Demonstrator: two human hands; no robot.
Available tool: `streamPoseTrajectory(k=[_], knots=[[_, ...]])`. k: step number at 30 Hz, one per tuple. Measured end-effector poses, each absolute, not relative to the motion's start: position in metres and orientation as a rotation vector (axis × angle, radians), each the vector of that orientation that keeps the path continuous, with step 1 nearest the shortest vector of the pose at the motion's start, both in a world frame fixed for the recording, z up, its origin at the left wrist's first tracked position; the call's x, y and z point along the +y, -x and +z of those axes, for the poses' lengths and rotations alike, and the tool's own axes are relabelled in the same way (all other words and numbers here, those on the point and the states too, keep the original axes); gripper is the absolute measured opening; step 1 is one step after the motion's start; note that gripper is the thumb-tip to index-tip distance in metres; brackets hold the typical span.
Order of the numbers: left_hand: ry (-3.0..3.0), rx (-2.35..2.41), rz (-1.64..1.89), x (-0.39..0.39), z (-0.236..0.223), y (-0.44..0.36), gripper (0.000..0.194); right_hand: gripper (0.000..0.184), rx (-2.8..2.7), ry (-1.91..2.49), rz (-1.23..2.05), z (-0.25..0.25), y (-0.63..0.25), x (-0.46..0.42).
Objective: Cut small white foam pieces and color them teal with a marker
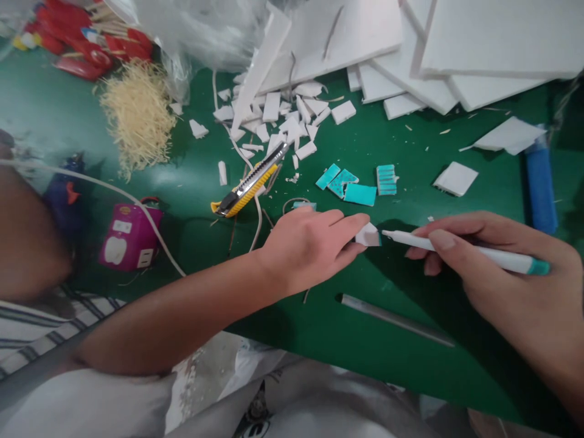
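Note:
My left hand (314, 243) pinches a small white foam piece (367, 235), whose right edge is coloured teal. In my right hand (483, 261) is a white marker (497, 257) with a teal end, its tip pointing left. The tip sits just right of the foam piece, with a narrow gap showing between them. Above the hands lie several teal-coloured foam pieces (360, 194), one of them striped (387, 180). A blank white foam square (456, 178) rests above my right hand. The fingertips of my left hand are partly hidden by the hand itself.
A yellow utility knife (250, 182) lies left of centre beside white foam scraps (292, 125). White foam boards (502, 42) are stacked at the back right. A glue stick (396, 320) lies near the front edge. Another person's arm (31, 231) is at the left, near a purple box (130, 237).

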State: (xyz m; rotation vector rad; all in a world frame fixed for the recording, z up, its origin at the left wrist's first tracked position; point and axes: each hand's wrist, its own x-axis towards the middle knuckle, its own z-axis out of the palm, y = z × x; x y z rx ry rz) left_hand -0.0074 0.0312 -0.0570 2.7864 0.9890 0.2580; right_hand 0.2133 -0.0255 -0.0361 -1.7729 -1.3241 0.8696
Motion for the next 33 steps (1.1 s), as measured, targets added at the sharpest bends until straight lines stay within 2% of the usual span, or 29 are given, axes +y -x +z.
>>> streamPoseTrajectory(k=[4, 9, 14, 19, 24, 28, 33], knots=[[-2.782, 0.995, 0.243, 0.0313, -0.0571, 0.0066, 0.032, 0.02, -1.378, 1.769, 0.909, -0.0356, -0.214, -0.0252], [-2.781, 0.989, 0.281, 0.0319, -0.0577, 0.0072, 0.032, 0.013, -1.301, 1.793, 0.847, -0.0354, -0.2126, -0.0234], [-2.784, 0.985, 0.306, 0.0314, -0.0582, 0.0073, 0.031, 0.018, -1.363, 1.754, 0.907, -0.0351, -0.2131, -0.0225], [-2.788, 0.985, 0.324, 0.031, -0.0572, 0.0073, 0.032, 0.008, -1.281, 1.785, 0.855, -0.0347, -0.2115, -0.0221], [-2.787, 0.988, 0.295, 0.0312, -0.0562, 0.0068, 0.032, 0.017, -1.356, 1.735, 0.898, -0.0375, -0.2136, -0.0221], [-2.796, 0.977, 0.324, 0.0317, -0.0568, 0.007, 0.032, 0.009, -1.337, 1.722, 0.837, -0.0388, -0.2149, -0.0221], [-2.79, 0.977, 0.316, 0.0317, -0.0571, 0.0068, 0.032, 0.015, -1.342, 1.728, 0.906, -0.0377, -0.216, -0.023]])
